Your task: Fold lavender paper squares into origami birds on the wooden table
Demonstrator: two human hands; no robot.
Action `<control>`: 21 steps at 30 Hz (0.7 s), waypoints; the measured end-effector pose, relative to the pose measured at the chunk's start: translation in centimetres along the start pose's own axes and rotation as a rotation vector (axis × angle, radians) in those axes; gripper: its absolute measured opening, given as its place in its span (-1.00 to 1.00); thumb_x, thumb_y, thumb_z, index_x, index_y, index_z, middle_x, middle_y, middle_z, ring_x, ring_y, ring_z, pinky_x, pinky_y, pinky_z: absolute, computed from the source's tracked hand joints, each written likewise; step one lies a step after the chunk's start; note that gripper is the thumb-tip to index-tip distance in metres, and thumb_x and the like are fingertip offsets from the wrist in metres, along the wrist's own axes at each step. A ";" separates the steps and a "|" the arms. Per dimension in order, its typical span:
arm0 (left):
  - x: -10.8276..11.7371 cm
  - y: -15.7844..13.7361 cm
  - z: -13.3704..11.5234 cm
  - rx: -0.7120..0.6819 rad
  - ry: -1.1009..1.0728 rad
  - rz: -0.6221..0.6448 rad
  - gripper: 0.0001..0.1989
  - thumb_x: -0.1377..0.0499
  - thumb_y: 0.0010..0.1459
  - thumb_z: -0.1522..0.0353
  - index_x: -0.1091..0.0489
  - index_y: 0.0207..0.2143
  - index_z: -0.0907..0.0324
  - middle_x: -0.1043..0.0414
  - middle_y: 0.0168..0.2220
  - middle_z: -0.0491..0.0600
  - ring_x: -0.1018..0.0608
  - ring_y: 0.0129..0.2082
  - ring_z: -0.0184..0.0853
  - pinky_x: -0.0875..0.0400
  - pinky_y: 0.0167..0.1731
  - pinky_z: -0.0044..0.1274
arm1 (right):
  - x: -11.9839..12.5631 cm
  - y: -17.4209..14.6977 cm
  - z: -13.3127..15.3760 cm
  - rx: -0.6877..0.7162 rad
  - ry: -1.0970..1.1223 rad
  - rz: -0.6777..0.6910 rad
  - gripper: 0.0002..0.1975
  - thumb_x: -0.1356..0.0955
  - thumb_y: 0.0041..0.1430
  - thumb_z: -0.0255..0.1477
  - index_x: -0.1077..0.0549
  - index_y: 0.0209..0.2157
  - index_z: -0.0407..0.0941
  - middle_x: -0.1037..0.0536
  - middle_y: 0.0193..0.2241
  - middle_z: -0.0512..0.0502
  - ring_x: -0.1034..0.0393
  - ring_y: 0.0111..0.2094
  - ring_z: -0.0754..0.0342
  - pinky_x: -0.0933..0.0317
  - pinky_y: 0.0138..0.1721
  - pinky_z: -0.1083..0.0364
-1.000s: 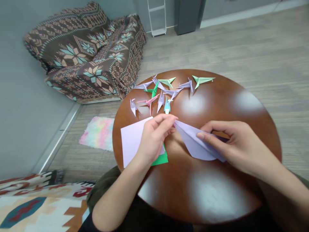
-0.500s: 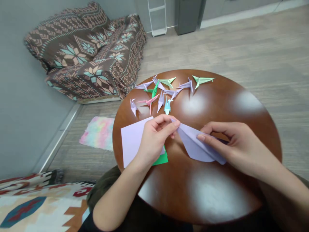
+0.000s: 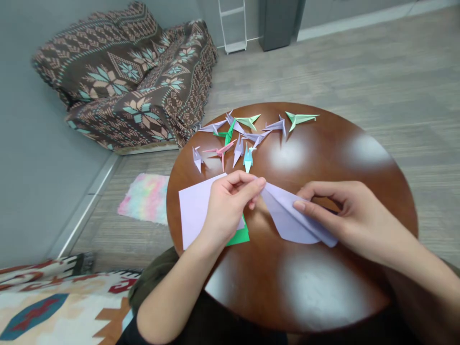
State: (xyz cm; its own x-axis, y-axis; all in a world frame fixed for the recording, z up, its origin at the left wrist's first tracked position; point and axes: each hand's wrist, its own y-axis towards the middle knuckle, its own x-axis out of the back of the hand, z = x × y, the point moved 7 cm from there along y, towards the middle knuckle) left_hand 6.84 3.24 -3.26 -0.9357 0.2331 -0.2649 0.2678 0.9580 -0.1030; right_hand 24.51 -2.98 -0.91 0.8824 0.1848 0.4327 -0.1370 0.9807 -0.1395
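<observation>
A sheet of lilac origami paper (image 3: 287,215), partly folded over along a diagonal, is stretched between my two hands above the round table. My left hand (image 3: 233,201) pinches its upper left corner between thumb and fingers. On the opposite side, my right hand (image 3: 345,215) grips the paper's folded edge, thumb on top and fingers behind. Beneath my left hand and forearm lies a stack of lilac paper (image 3: 196,206), with the corner of a green sheet (image 3: 240,236) sticking out under it. The hand hides part of the stack.
Several folded paper cranes stand at the table's far side, among them a pink crane (image 3: 222,152), a blue crane (image 3: 248,158) and a light green crane (image 3: 300,120). The glossy brown round table (image 3: 323,287) is close to my lap. A draped sofa (image 3: 136,91) stands beyond.
Both hands keep their hold on the lilac paper with almost no movement. The whole view has shifted very slightly.
</observation>
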 end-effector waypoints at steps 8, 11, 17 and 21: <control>-1.3 -0.3 0.0 0.017 0.113 0.207 -0.83 -0.49 0.01 0.35 -0.63 -0.35 0.20 -0.60 -0.39 -0.06 -0.56 -0.39 -0.40 -0.42 -0.32 -0.58 | -0.2 0.0 0.1 0.049 -0.056 0.015 -0.75 -0.38 0.33 -0.30 -0.59 -0.38 -0.11 -0.53 -0.52 0.01 -0.34 -0.50 0.10 -0.15 -0.46 0.12; -1.3 -0.4 -0.2 -0.014 0.146 0.187 -0.80 -0.51 -0.04 0.36 -0.62 -0.35 0.22 -0.60 -0.41 -0.07 -0.57 -0.41 -0.39 -0.44 -0.34 -0.58 | -0.3 0.1 0.2 0.061 -0.064 -0.009 -0.71 -0.37 0.34 -0.25 -0.62 -0.38 -0.11 -0.59 -0.48 -0.01 -0.37 -0.48 0.09 -0.16 -0.45 0.11; -1.2 -0.3 -0.5 -0.054 0.218 0.217 -0.76 -0.50 -0.01 0.32 -0.61 -0.29 0.21 -0.59 -0.38 -0.07 -0.56 -0.41 -0.41 -0.44 -0.39 -0.62 | -0.2 0.2 0.0 0.062 -0.067 -0.006 -0.67 -0.38 0.34 -0.22 -0.62 -0.41 -0.13 -0.59 -0.50 -0.02 -0.35 -0.49 0.10 -0.14 -0.47 0.11; -0.9 0.0 -0.8 -0.078 0.251 0.250 -0.79 -0.48 0.02 0.33 -0.62 -0.30 0.22 -0.65 -0.33 -0.02 -0.63 -0.36 -0.37 -0.52 -0.32 -0.59 | 0.1 0.1 -0.2 0.071 -0.114 0.018 -0.67 -0.36 0.36 -0.25 -0.60 -0.42 -0.13 -0.55 -0.53 -0.01 -0.34 -0.49 0.10 -0.14 -0.46 0.10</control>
State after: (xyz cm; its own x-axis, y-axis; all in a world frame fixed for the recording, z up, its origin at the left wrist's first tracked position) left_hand 7.55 3.17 -2.24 -0.8735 0.4860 -0.0275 0.4859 0.8740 0.0112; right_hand 24.71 -2.88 -1.04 0.8231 0.2043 0.5299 -0.1875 0.9785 -0.0861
